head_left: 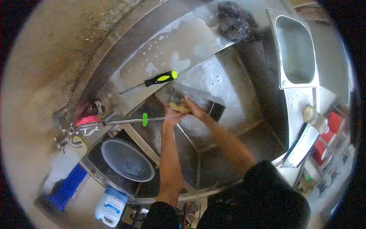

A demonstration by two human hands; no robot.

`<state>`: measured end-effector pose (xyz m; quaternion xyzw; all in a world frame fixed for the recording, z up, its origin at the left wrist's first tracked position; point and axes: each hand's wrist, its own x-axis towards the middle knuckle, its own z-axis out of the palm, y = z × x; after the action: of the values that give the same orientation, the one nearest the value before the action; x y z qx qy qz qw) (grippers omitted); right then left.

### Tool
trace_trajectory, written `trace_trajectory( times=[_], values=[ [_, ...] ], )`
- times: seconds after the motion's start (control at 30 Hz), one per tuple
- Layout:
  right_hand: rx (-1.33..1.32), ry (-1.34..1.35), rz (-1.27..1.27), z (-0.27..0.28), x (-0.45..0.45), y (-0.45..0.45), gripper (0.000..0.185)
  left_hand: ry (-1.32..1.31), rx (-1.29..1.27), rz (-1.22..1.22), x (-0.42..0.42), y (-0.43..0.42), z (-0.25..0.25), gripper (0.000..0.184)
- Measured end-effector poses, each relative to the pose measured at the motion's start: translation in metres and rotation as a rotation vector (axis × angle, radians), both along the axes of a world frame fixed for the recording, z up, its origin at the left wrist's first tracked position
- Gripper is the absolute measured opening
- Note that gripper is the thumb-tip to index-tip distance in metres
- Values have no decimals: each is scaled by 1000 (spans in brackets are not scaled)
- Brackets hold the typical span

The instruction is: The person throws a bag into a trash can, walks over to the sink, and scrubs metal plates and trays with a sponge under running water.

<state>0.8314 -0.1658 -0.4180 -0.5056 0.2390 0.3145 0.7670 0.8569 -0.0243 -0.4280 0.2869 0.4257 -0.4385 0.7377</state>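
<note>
Both my hands are together over the large steel sink (228,141), near the end of the tap spout (129,121). My left hand (172,113) is closed around a pale yellow sponge-like piece (179,107). My right hand (195,108) closes on the same piece from the other side. Something grey and blurred lies just beyond the fingers, and I cannot make out what it is. A dark rectangular patch (217,111) shows right of my right hand; whether it is an object or shadow is unclear. A green clip (145,119) sits on the spout.
A black and yellow-green screwdriver (160,78) rests on the wet ledge. Behind is a dark, shiny crumpled bundle (236,23). A steel pan (295,49) and glass jar (315,117) stand right. A round lid-like disc (127,159) is in the left basin; a plastic jug (110,206) stands below.
</note>
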Motion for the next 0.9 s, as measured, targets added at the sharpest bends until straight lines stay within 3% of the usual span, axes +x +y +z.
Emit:
trace_trajectory(
  times=[0.03,0.07,0.1,0.17,0.2,0.27,0.3,0.37,0.4,0.47,0.5,0.57,0.6,0.7,0.77,0.83,0.87,0.9],
  values=[
    [272,11,42,1,3,-10,71,-33,-34,24,-12,-3,2,83],
    [131,194,90,4,3,-14,67,-60,-73,47,-22,-10,1,82],
    [123,202,91,-14,-7,-14,67,-53,-81,50,-30,-19,-1,82],
    [4,-57,22,-68,-24,-5,67,-72,-105,17,-40,-28,-7,79],
    [6,-56,25,-71,-23,-17,67,-86,-111,3,-44,-29,-9,77],
    [366,175,227,-69,-20,-51,71,-121,-128,-19,-48,-34,-14,74],
    [362,176,229,-54,-18,-53,71,-121,-132,-16,-56,-36,-24,74],
    [-347,-15,269,-18,-14,-55,76,-967,134,-567,-70,-42,-44,66],
    [-347,-14,266,-18,-12,-63,76,-967,132,-570,-69,-44,-42,66],
    [209,159,228,-23,-10,-79,80,-988,147,-709,-67,-43,-32,65],
    [211,153,226,-18,-6,-78,80,-992,149,-713,-67,-49,-29,65],
    [50,64,357,-8,-4,-79,84,42,-268,283,-73,-67,-23,65],
    [-230,10,456,-8,-9,-79,84,41,-271,280,-70,-70,-18,65],
    [-17,42,474,-9,-14,-98,88,6,-225,257,-78,-69,-12,57],
    [86,55,484,-1,-22,-101,90,-1099,366,-550,-104,-73,-40,52],
    [-823,-315,897,15,-56,-101,81,-964,207,-522,-127,-55,-80,49],
    [-840,-745,527,-34,-96,-98,39,-817,57,-499,-135,-49,-88,47],
    [-839,-746,529,-29,-105,-105,39,-773,53,-484,-132,-54,-79,47]
  ],
)
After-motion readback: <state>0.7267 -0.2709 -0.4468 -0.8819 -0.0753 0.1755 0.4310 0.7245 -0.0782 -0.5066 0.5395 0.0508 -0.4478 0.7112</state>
